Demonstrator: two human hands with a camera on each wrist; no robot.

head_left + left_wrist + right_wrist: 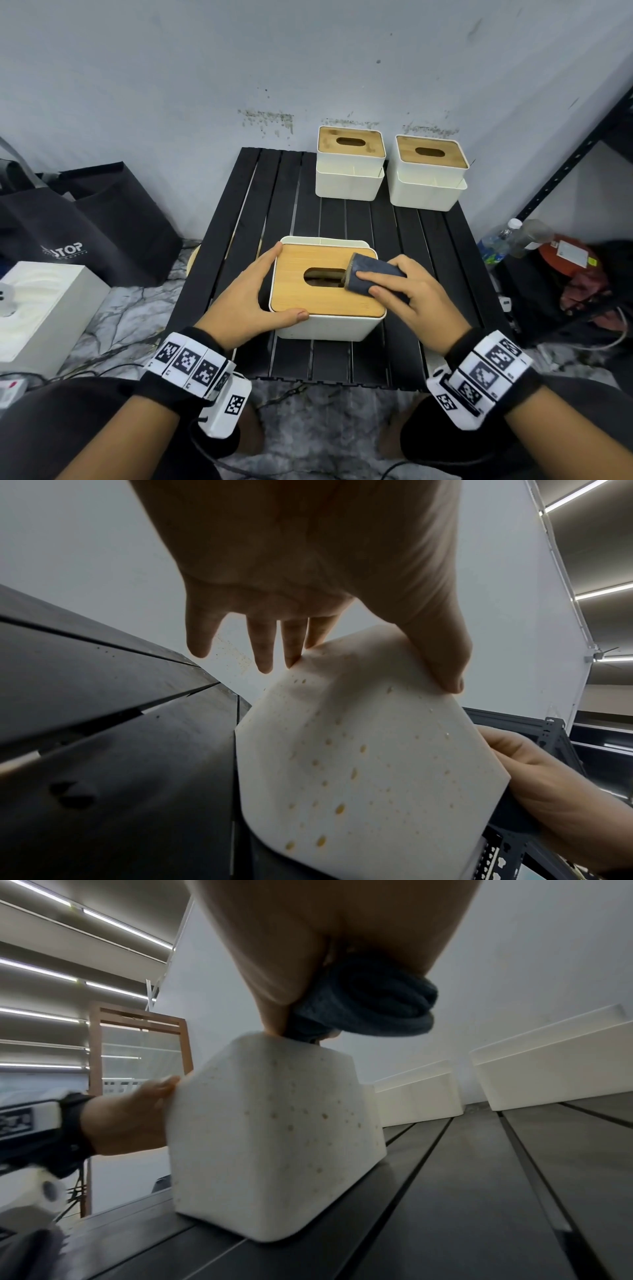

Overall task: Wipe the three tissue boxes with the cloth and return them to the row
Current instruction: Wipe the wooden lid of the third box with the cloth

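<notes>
A white tissue box with a bamboo lid stands on the near middle of the black slatted table. My left hand braces its left front corner, with straight fingers along the left side and the thumb on the front edge. My right hand grips a folded dark blue cloth and presses it on the lid's right part, beside the slot. Two more tissue boxes stand side by side at the table's far right. The right wrist view shows the cloth bunched under my palm above the near box.
Black bags and a white carton lie on the floor to the left. A black metal shelf with bottles and clutter stands on the right. The wall is just behind the table. The far left of the table is bare.
</notes>
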